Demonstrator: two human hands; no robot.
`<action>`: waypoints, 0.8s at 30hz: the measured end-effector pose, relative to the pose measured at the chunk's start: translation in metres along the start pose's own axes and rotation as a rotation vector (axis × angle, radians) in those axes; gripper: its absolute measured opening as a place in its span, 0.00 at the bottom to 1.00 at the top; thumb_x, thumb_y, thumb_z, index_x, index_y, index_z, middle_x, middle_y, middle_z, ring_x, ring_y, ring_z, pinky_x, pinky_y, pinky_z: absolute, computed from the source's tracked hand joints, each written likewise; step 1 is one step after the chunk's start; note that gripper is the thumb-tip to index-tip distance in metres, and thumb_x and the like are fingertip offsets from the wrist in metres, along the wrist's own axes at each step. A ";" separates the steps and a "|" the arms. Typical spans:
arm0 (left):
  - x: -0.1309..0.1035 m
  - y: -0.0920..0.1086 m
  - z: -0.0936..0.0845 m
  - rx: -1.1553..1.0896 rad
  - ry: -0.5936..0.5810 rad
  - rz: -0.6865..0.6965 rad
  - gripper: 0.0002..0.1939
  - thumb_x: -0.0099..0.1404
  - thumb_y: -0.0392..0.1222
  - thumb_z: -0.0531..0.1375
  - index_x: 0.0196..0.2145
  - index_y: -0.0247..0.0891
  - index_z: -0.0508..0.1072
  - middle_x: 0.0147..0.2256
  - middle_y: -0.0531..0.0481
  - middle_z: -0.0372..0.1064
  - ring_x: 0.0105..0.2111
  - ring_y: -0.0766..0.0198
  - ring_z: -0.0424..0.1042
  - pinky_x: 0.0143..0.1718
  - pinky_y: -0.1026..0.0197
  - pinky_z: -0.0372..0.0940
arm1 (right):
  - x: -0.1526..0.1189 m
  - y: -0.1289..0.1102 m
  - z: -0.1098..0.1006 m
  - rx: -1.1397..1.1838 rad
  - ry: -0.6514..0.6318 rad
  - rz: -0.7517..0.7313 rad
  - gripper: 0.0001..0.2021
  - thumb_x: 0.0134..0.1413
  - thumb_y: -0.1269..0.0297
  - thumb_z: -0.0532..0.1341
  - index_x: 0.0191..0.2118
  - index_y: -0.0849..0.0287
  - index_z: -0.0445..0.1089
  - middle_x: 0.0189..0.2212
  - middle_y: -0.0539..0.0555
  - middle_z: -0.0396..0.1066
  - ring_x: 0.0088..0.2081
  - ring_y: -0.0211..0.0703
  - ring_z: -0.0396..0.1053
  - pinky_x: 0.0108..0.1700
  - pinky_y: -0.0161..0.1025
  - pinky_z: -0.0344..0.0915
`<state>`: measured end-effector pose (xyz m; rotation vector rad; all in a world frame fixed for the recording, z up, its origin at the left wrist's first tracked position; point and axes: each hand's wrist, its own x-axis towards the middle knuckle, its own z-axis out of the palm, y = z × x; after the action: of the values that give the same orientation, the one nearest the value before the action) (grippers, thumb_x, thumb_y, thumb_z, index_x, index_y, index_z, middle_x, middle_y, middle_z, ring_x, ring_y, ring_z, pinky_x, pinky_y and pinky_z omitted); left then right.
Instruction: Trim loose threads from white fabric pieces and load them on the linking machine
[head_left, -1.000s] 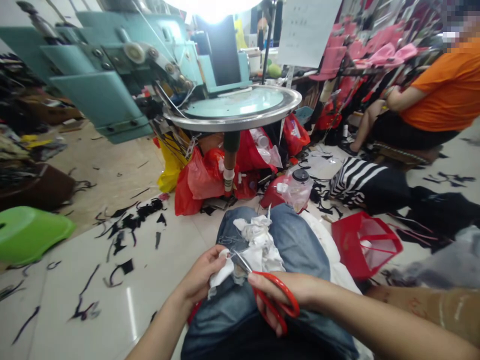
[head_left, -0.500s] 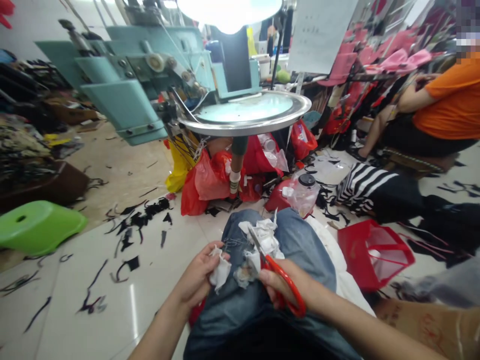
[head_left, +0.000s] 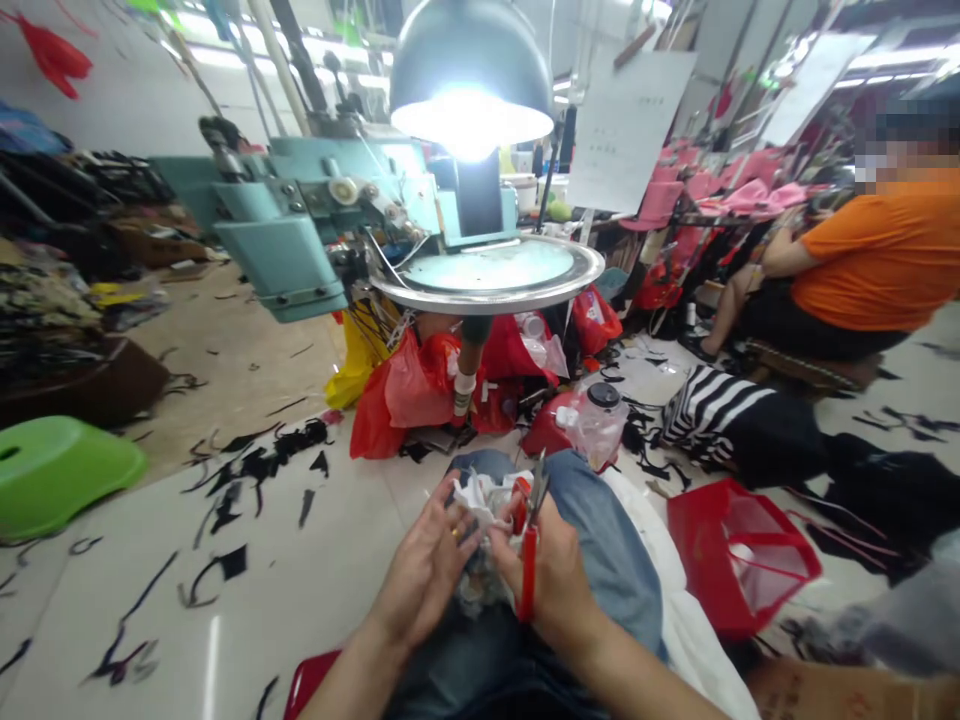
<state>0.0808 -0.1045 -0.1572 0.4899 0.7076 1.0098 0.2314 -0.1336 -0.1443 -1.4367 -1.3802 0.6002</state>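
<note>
While the person sits with both forearms reaching forward over the jeans (head_left: 619,530), the white cloth (head_left: 480,495) lies bunched over the lap between the two hands. The left hand (head_left: 426,560) is open, its palm turned inward and its fingers loosely spread, with the fingertips at the cloth's near left edge; whether they press on it cannot be told. The right hand (head_left: 559,575) is curled round the scissors (head_left: 529,570), the red handles in its grip and the blades pointing up and away from the body, while its thumb and finger reach toward the cloth's right side; whether they pinch it is hidden. Beyond the knees stands a teal machine (head_left: 277,262) with a round plate (head_left: 487,300), and a lit lamp (head_left: 471,75) hangs over it. Below the plate sit red bags (head_left: 420,385), with a yellow bag (head_left: 346,372) to their left and a clear jug (head_left: 604,420) to their right. Black scraps (head_left: 281,450) are strewn on the pale floor (head_left: 292,570), and a green stool (head_left: 71,465) stands at the far left. To the right of the lap are a red basket (head_left: 697,550) and a striped cloth (head_left: 720,410), and past them a person in an orange shirt (head_left: 874,260) sits near some pink pieces (head_left: 765,197).
</note>
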 end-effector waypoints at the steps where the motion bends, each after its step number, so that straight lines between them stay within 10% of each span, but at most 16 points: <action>1: -0.005 -0.001 0.003 0.025 0.028 -0.036 0.27 0.65 0.56 0.61 0.57 0.43 0.67 0.55 0.42 0.70 0.56 0.53 0.68 0.61 0.49 0.58 | -0.001 0.002 -0.001 -0.070 0.038 -0.092 0.06 0.52 0.68 0.59 0.38 0.56 0.63 0.29 0.51 0.71 0.29 0.43 0.71 0.34 0.38 0.68; 4: -0.023 -0.007 0.012 0.058 0.016 -0.138 0.32 0.57 0.62 0.65 0.51 0.35 0.73 0.49 0.38 0.73 0.52 0.49 0.71 0.56 0.51 0.65 | -0.010 0.001 0.000 -0.193 0.040 -0.328 0.03 0.52 0.70 0.57 0.34 0.56 0.63 0.26 0.52 0.70 0.28 0.45 0.68 0.35 0.41 0.67; 7: -0.033 -0.003 0.019 0.051 0.118 -0.220 0.19 0.59 0.50 0.68 0.42 0.32 0.76 0.39 0.40 0.76 0.41 0.53 0.76 0.46 0.54 0.71 | -0.024 -0.008 -0.003 -0.123 -0.230 -0.337 0.05 0.49 0.71 0.59 0.32 0.54 0.64 0.24 0.49 0.70 0.28 0.42 0.68 0.50 0.46 0.66; 10: -0.030 0.023 0.003 0.058 0.315 -0.144 0.08 0.62 0.37 0.65 0.39 0.32 0.75 0.39 0.40 0.76 0.38 0.56 0.77 0.39 0.58 0.73 | -0.032 -0.004 -0.029 -0.070 -0.358 -0.108 0.03 0.50 0.66 0.62 0.31 0.54 0.66 0.26 0.47 0.72 0.30 0.41 0.71 0.61 0.49 0.57; 16: -0.018 0.069 -0.074 0.271 0.649 0.174 0.10 0.56 0.36 0.67 0.33 0.36 0.68 0.20 0.58 0.62 0.17 0.71 0.62 0.21 0.69 0.64 | -0.025 0.048 -0.113 -0.264 -0.161 0.378 0.13 0.54 0.50 0.62 0.37 0.55 0.69 0.36 0.59 0.78 0.42 0.56 0.74 0.45 0.45 0.68; 19: -0.025 0.038 -0.069 0.464 0.522 0.058 0.18 0.52 0.43 0.70 0.25 0.38 0.62 0.18 0.60 0.57 0.17 0.71 0.58 0.19 0.69 0.57 | -0.030 0.055 -0.118 -0.160 -0.217 0.402 0.14 0.53 0.50 0.63 0.37 0.56 0.68 0.41 0.60 0.78 0.45 0.55 0.74 0.48 0.45 0.67; 24: -0.036 -0.040 -0.012 1.189 0.247 0.137 0.17 0.51 0.47 0.69 0.21 0.39 0.65 0.18 0.56 0.63 0.21 0.65 0.62 0.25 0.65 0.55 | -0.033 0.032 -0.096 -0.154 -0.204 0.375 0.16 0.52 0.48 0.64 0.34 0.56 0.67 0.35 0.56 0.77 0.40 0.53 0.73 0.43 0.44 0.66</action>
<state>0.0833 -0.1544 -0.1808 1.4657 1.5012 0.6865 0.3219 -0.1893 -0.1471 -1.8194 -1.3438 0.9171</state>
